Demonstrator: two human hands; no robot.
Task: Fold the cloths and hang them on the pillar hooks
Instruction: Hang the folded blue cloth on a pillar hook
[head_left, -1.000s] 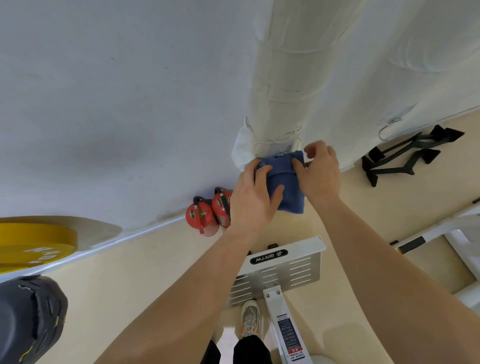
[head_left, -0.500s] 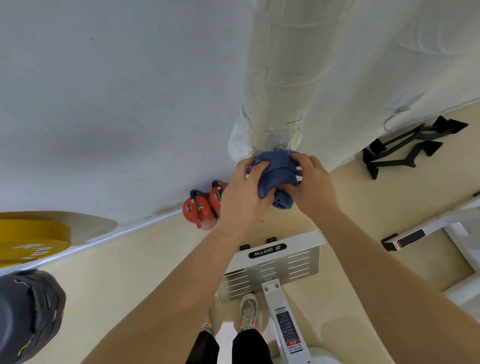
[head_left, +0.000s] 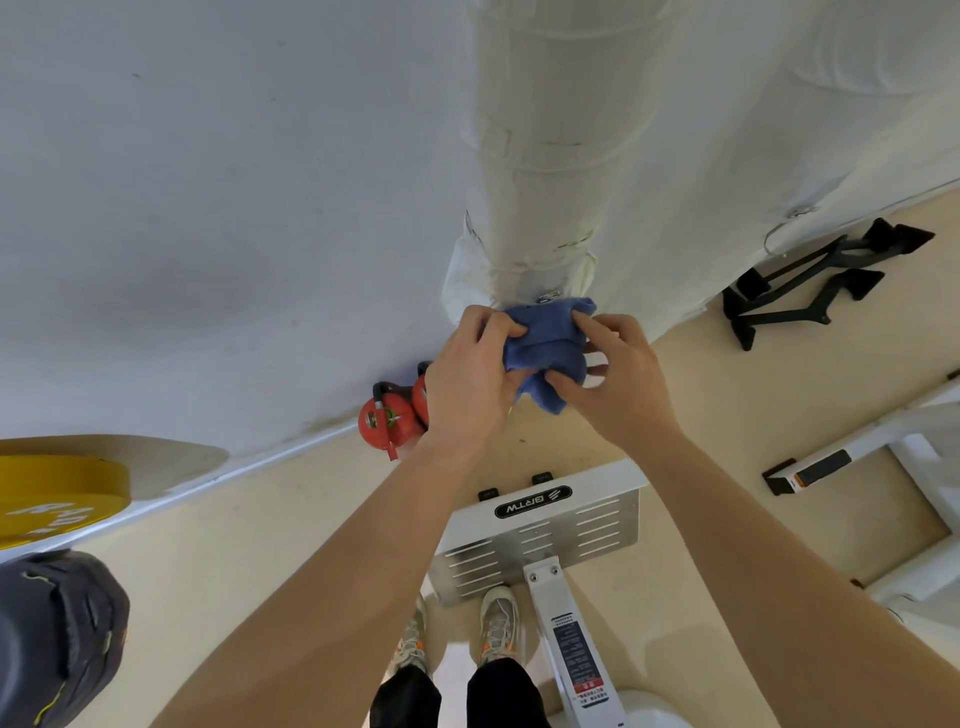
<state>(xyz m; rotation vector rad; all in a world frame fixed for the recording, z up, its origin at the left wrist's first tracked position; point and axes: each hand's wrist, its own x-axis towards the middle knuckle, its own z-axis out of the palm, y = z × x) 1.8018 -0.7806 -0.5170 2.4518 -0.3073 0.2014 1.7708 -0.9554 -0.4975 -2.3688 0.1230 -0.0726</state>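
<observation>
So, the blue cloth (head_left: 545, 343) is bunched up against the white pillar (head_left: 545, 156), held between both hands. The left hand (head_left: 467, 379) pinches it from 9 o'clock and the right hand (head_left: 613, 379) grips it from 3 o'clock, fingers curled into the fabric. A small metal hook (head_left: 549, 297) sits at the cloth's 12 o'clock, right at its top edge. Two red fire extinguishers (head_left: 387, 421) stand at 8 o'clock.
</observation>
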